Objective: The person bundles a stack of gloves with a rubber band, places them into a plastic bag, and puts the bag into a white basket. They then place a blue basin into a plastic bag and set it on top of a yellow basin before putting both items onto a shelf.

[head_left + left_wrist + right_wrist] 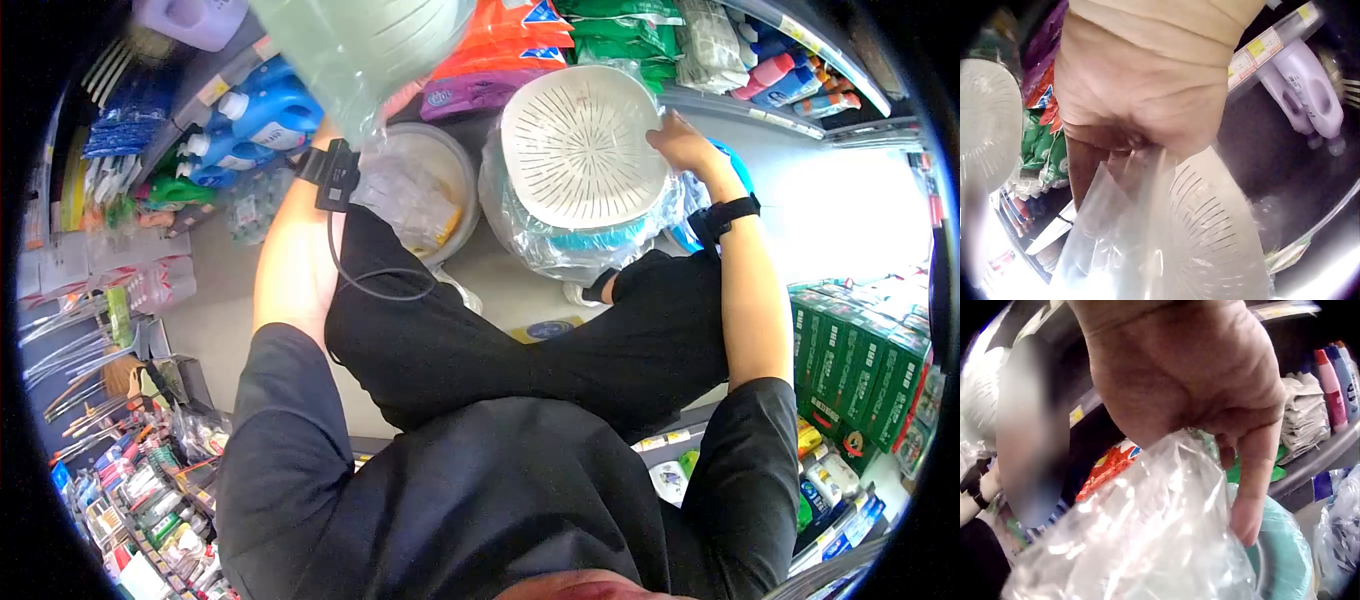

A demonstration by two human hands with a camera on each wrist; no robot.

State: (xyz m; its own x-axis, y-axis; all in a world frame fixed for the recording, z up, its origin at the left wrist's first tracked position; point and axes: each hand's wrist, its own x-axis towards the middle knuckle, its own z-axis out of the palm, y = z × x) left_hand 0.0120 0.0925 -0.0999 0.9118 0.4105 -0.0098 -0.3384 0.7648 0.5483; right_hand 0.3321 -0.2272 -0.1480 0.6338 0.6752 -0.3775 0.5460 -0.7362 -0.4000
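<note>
L hand (1147, 94) is fisted tight on the neck of a clear bag (1116, 250), raised by the shelf (215, 90) so the colander (1216, 231) inside hangs free. R hand (1210, 394), fingers curled, pinches the wrap (1147, 544) at the rim of the stack (585, 145) on the floor ahead of the knees, prob. to steady it.

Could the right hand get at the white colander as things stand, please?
Probably yes: the right hand grips the plastic bag right at the white colander rim, nothing between them.
</note>
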